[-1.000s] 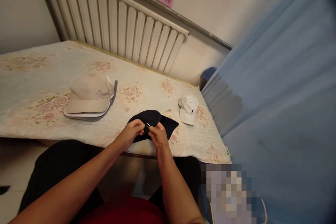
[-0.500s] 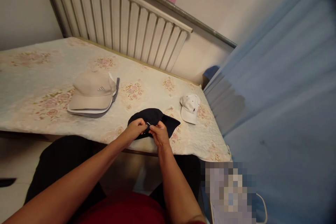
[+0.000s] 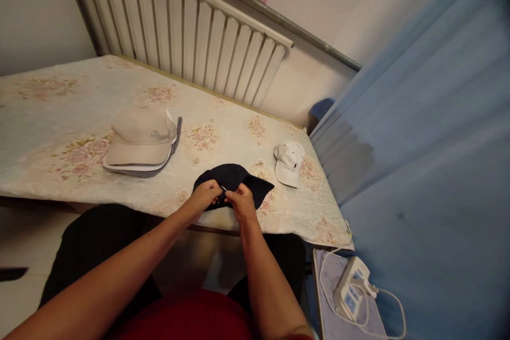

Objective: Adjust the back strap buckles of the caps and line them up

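Observation:
A dark navy cap (image 3: 235,181) lies on the floral tablecloth (image 3: 59,117) near the table's front edge. My left hand (image 3: 204,197) and my right hand (image 3: 241,204) meet at the cap's near rim, fingers pinched on its back strap, where a small metal buckle (image 3: 223,189) shows between them. Both hands are closed on the strap. The cap's brim points to the right.
A stack of caps topped by a beige cap (image 3: 141,135) sits to the left. A small white cap (image 3: 289,162) lies to the right near the table's edge. A white radiator (image 3: 191,21) stands behind, a blue curtain (image 3: 430,133) at right, and a power strip (image 3: 353,289) lies below.
My hands have stayed on the navy cap's strap with only small finger shifts. The view has tilted slightly, bringing the power strip at the lower right into sight.

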Available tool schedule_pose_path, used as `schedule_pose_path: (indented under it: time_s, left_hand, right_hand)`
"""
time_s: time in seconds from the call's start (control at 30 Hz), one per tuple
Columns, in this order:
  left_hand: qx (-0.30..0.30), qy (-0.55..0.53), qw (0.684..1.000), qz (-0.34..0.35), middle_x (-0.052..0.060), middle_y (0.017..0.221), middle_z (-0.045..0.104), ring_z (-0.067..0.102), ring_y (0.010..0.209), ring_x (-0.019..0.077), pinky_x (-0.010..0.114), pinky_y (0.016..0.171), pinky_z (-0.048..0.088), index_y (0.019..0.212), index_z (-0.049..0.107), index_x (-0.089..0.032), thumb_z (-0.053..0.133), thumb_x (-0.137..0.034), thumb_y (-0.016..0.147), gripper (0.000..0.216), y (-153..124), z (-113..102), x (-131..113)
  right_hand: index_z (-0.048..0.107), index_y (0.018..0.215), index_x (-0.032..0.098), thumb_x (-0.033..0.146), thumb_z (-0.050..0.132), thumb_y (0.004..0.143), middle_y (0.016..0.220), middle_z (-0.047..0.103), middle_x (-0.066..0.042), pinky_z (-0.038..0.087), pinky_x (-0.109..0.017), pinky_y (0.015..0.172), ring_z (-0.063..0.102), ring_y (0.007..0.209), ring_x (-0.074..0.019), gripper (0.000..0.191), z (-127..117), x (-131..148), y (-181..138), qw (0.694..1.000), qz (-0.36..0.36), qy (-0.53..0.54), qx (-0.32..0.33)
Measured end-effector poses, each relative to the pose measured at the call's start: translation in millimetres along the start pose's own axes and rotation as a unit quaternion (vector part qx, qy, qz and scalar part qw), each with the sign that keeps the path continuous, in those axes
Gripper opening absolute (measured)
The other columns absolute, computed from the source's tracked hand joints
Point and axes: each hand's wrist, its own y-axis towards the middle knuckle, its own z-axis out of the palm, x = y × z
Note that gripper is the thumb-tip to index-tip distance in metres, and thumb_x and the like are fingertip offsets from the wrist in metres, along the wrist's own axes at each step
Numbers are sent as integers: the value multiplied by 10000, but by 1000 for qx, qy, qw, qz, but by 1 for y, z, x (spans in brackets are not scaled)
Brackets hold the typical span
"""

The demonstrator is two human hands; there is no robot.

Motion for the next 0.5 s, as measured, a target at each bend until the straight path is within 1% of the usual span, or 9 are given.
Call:
schedule_pose_path:
  time_s: [0.13,0.27,0.37,0.5]
  left_hand:
    - [3,4,1000,-9,-68,499,432,404,486,95,225,494,285,580,417,-202,534,-315,661,182,1,0,2]
    - [-7,19,999,-28,-67,496,424,401,474,96,228,484,289,573,403,-207,541,-325,647,196,2,0,2]
    - [-23,28,999,-36,-71,481,417,384,453,96,230,466,274,572,401,-213,551,-323,640,198,3,0,4]
    - [-62,42,996,-40,-80,446,399,359,423,95,230,440,235,575,399,-220,579,-300,629,204,2,2,7]
  right_hand:
    - [669,802,171,153,735,555,628,612,49,455,-195,502,498,520,-73,256,-1,-3,0,1000,2,-9,-2]
    - [670,809,170,161,738,557,632,604,52,459,-199,508,480,516,-70,261,-3,-6,1,1000,2,-30,-2]
    - [663,783,175,180,753,558,601,573,64,457,-202,507,452,501,-65,242,-5,-8,0,999,-3,-48,0]
    - [634,705,180,190,763,567,530,483,92,448,-198,502,426,473,-57,189,-4,-9,-1,998,-12,-59,4]
